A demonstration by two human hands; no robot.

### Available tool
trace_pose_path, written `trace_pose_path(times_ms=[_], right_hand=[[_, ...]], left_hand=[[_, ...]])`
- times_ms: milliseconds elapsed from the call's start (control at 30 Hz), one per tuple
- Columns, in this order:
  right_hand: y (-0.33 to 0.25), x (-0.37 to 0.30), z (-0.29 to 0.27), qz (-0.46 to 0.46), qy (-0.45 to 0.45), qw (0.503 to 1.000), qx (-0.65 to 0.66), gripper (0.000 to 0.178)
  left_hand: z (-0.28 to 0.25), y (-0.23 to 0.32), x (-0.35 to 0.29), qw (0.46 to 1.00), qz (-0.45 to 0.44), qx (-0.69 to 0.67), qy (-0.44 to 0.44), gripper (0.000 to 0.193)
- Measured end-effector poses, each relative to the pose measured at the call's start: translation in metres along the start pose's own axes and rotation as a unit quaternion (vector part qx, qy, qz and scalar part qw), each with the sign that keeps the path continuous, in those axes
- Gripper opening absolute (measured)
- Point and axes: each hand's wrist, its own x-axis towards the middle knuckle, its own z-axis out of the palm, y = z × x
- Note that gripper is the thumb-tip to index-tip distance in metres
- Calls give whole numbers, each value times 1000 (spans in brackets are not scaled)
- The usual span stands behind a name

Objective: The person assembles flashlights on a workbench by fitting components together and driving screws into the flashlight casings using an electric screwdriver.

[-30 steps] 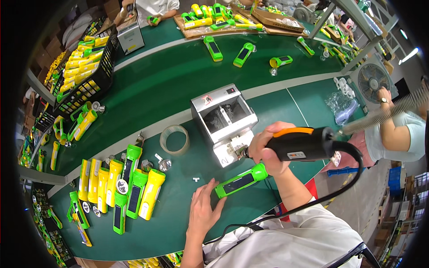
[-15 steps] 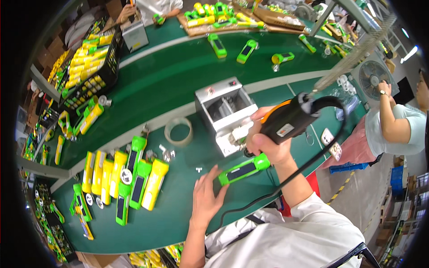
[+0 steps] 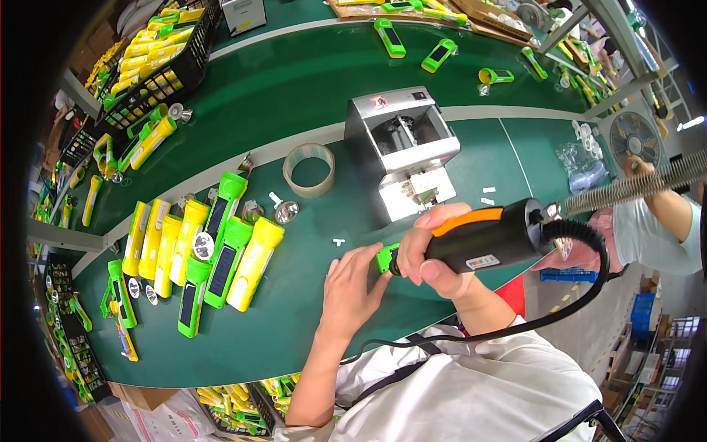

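My right hand [image 3: 443, 258] grips a black electric screwdriver [image 3: 492, 247] with an orange lever, held nearly level with its tip end toward my left hand. Between the thumb and fingers of my left hand [image 3: 352, 291] is the end of a green flashlight [image 3: 387, 258]. The screwdriver's tip end meets that flashlight, and my right hand and the tool hide most of its body. Just beyond stands a silver screw-feeder box [image 3: 398, 102] with an open top. A small white T-shaped piece [image 3: 339, 241] lies near my left fingertips.
Yellow and green flashlights [image 3: 193, 243] lie grouped at left, beside small reflectors [image 3: 286, 212]. A tape roll [image 3: 308, 171] sits behind. A coiled spring [image 3: 641, 183] and black cable [image 3: 589, 291] run from the screwdriver. A black crate [image 3: 166, 77] holds more flashlights; a co-worker's arm [image 3: 666, 210] is at right.
The screwdriver has tipped from slanted to nearly level, its tip end now at the flashlight. My left fingers have closed on the flashlight's end. The whole view has shifted.
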Motion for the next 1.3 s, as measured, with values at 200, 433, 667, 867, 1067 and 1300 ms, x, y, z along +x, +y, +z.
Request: trace_pose_path(times_ms=[200,433,667,867,1067,1300], right_hand=[[7,-9,-1,13,-20,999,-42,48],[14,-12,-3,9,-13,999,-44,48],[12,-13,-7,-4,-71,996,-58,41],[15,-15,3,84,-72,993,-30,23],[14,-13,1,67,-106,982,-139,23],[20,-17,4,83,-35,991,-102,22]], left_hand=[[-1,0,0,1000,-5,-13,-1,58],[0,-2,3,1000,10,-3,8,61],[-4,4,6,1000,9,-10,5,62],[0,-3,-4,1000,10,8,-2,62],[-3,4,-1,999,21,23,-10,61],[-1,-1,-2,999,41,30,4,57]])
